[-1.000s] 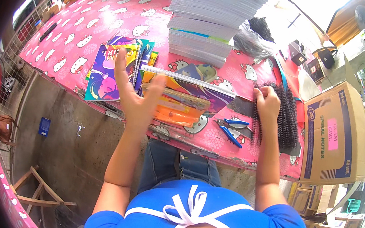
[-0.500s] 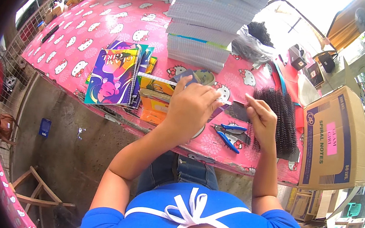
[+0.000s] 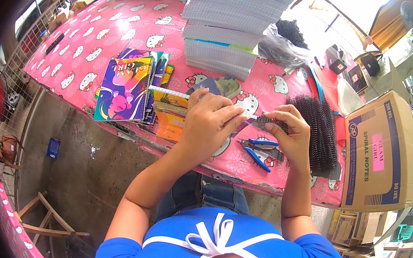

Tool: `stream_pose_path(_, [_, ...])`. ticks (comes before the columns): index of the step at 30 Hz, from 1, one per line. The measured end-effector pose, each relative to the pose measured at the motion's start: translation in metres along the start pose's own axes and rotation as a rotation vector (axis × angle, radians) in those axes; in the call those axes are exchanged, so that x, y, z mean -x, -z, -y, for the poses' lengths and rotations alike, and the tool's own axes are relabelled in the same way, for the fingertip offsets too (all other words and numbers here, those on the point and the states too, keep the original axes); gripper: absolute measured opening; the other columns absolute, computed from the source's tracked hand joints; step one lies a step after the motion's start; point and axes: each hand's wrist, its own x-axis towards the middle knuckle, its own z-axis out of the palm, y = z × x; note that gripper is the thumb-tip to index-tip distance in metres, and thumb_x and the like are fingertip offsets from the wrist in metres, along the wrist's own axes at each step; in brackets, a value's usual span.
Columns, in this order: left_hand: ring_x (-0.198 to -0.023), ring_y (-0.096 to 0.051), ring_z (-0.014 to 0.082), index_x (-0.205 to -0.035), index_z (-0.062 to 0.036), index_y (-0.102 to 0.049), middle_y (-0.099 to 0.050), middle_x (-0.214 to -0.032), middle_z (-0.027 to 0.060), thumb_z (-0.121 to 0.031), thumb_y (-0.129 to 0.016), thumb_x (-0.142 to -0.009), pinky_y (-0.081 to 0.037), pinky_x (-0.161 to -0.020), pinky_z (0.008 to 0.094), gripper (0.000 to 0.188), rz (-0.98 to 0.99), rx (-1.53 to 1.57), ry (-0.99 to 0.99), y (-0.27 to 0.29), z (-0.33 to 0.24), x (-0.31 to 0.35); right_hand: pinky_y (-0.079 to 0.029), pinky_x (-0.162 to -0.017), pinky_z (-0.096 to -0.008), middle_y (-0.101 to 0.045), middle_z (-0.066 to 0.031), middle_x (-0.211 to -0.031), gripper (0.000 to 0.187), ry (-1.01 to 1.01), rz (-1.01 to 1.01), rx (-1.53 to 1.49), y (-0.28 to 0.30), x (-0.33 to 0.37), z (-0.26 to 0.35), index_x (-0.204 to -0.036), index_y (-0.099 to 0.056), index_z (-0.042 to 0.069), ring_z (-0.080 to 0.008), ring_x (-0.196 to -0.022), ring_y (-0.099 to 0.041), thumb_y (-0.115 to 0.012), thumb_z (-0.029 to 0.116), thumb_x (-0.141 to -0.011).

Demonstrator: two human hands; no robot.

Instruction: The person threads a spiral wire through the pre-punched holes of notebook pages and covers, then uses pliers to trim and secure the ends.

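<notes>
Notebook (image 3: 168, 98), centre of frame, on edge: probably light, flexible, loose-leaved; best taken across the upper edge. Dark coil (image 3: 278, 123), right of centre: likely light, springy; pinch near the tip. Left hand (image 3: 214, 117): back uppermost, fingers closed over the notebook's edge. Right hand (image 3: 291, 134): wrist raised, thumb and fingertips clamped on coil. Paper stack (image 3: 221, 35): beyond, top centre.

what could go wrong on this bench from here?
Tall paper stack: might topple if bumped.
Loose black coils: piled close beside the right hand, could snag or tangle.
Blue-handled pliers: lying near the right wrist, may get knocked by the forearm.
</notes>
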Motion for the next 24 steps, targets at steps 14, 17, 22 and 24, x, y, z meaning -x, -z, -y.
stream_pose_path(14, [-0.097,-0.058,0.0246,-0.090,-0.0098,-0.072,-0.064,-0.105,0.0069,-0.017,-0.077,-0.071,-0.034,-0.095,0.0417,0.021,0.044,-0.075,0.038,0.010,-0.006,-0.004,-0.049,-0.060,-0.0362,-0.059,-0.0123,-0.091,0.027,0.092,0.141,0.268,-0.010,-0.013,0.025,-0.105,-0.060,0.006,-0.0281,-0.073,-0.062,-0.069,0.018,-0.083])
stream_pose_path(17, [-0.094,-0.058,0.0217,-0.090,-0.0111,-0.072,-0.064,-0.100,0.0040,-0.017,-0.077,-0.071,-0.029,-0.099,0.0435,0.021,0.033,-0.074,0.044,0.008,-0.006,-0.004,-0.049,-0.059,-0.0372,-0.059,-0.0112,-0.090,0.026,0.114,0.095,0.273,-0.014,-0.012,0.022,-0.103,-0.060,0.007,-0.0290,-0.073,-0.061,-0.069,0.020,-0.082])
stream_pose_path(22, [-0.086,-0.059,0.0174,-0.090,-0.0128,-0.071,-0.065,-0.087,-0.0007,-0.017,-0.076,-0.072,-0.027,-0.100,0.0425,0.020,0.046,-0.051,0.065,0.006,-0.005,-0.001,-0.049,-0.062,-0.0332,-0.059,-0.0102,-0.084,0.024,0.078,0.113,0.310,-0.018,-0.011,0.026,-0.096,-0.062,0.003,-0.0249,-0.071,-0.061,-0.072,0.018,-0.081])
stream_pose_path(24, [-0.084,-0.059,0.0165,-0.090,-0.0132,-0.071,-0.065,-0.084,-0.0016,-0.018,-0.076,-0.072,-0.027,-0.100,0.0427,0.019,0.026,-0.027,0.064,0.006,-0.004,0.001,-0.049,-0.061,-0.0340,-0.061,-0.0099,-0.085,0.019,0.092,0.049,0.309,-0.022,-0.014,0.033,-0.095,-0.063,0.003,-0.0247,-0.069,-0.061,-0.069,0.016,-0.083])
